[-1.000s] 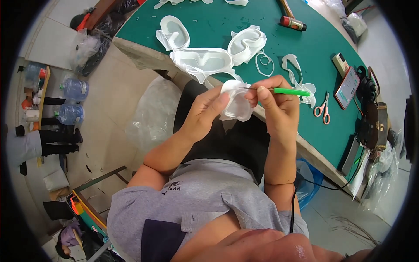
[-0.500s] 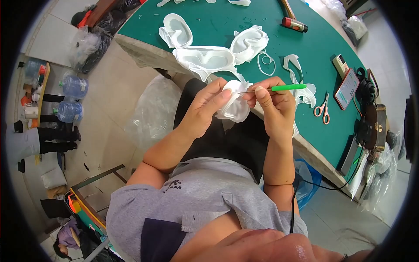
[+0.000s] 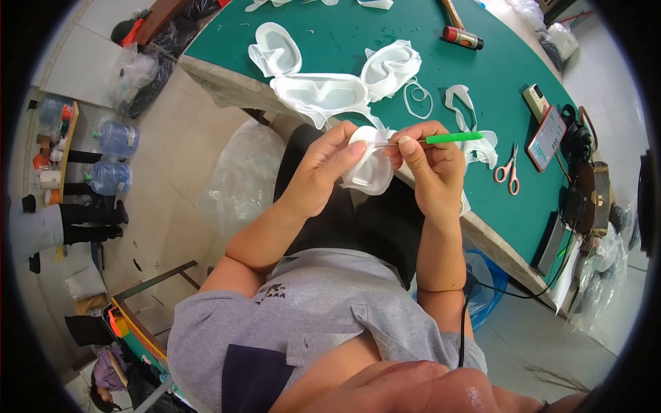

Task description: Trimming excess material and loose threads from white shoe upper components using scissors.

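My left hand [image 3: 322, 165] pinches a white, partly see-through moulded piece [image 3: 372, 173] over my lap, thumb on top of its rim. In my right hand [image 3: 437, 162], held between thumb and fingers, is a thin metal tool with a green handle [image 3: 454, 138]. Its slim shaft points left and meets the piece's upper edge by my left thumb. The very tip is too small to make out. Just beyond my hands, on the table, lie several similar soft white pieces shaped like goggle or mask skirts [image 3: 322, 95].
The green table [image 3: 330, 41] curves around ahead and to the right. On it rest a hammer [image 3: 463, 38], white trimmed strips [image 3: 463, 103], scissors [image 3: 509, 171], a phone [image 3: 547, 139] and a dark bag [image 3: 593, 199]. Clear plastic [image 3: 241, 172] lies on the floor at left.
The tool's shaft has shifted slightly against the piece's edge, and the piece has turned a little. Both hands keep their hold in nearly the same place.
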A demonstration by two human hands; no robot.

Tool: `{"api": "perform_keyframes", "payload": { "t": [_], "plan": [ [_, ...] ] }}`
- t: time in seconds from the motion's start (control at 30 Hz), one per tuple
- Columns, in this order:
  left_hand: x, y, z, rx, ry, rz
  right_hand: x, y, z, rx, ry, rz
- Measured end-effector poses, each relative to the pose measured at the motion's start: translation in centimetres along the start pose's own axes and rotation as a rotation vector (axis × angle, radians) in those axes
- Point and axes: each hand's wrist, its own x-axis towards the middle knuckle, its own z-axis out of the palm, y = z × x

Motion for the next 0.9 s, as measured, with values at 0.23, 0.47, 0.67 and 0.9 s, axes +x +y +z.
{"api": "perform_keyframes", "payload": {
  "t": [0.23,0.47,0.67,0.9],
  "plan": [
    [-0.3,-0.3,-0.2,-0.102,-0.022,-0.096,0.7,1.4,-0.4,-0.541,-0.013,-0.594],
    [0.3,-0.9,-0.5,-0.328,0.162,0.131,2.1,1.3,-4.6,-0.722,0.809,-0.887],
    [1.3,-0.7,-3.4,-0.432,0.324,0.292,2.5,-1.3,-11.5,-0.71,1.165,-0.613],
    [1.5,0.0,-3.6,-0.337,0.302,0.376,1.4,-0.7,-13.2,-1.049,1.006,-0.33]
  ]
}}
